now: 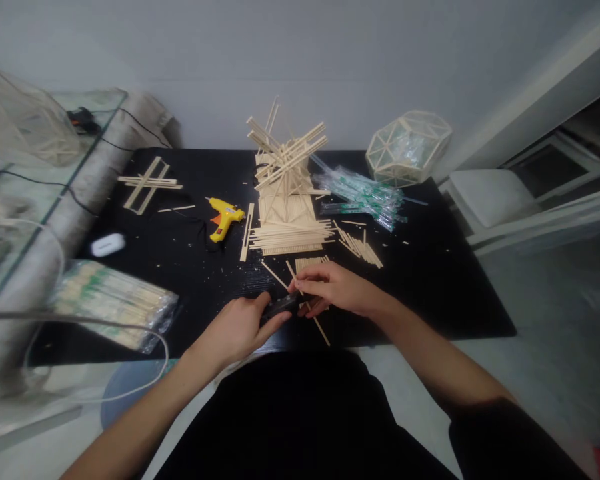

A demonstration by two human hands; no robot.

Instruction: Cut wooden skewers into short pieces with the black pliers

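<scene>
Left hand [243, 325] grips dark tool [281, 307]; right hand [334, 288] pinches thin stick [322, 330] by tool's end, over table's [420, 293] near edge, probably to steady it. Glue gun [224, 220] sits aside.

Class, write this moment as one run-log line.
left hand: grips dark tool | right hand: holds stick at tool's end | glue gun: lying on table, left of wooden model

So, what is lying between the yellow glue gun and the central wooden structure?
In the head view, a narrow wooden piece lies between the glue gun and the structure.
</scene>
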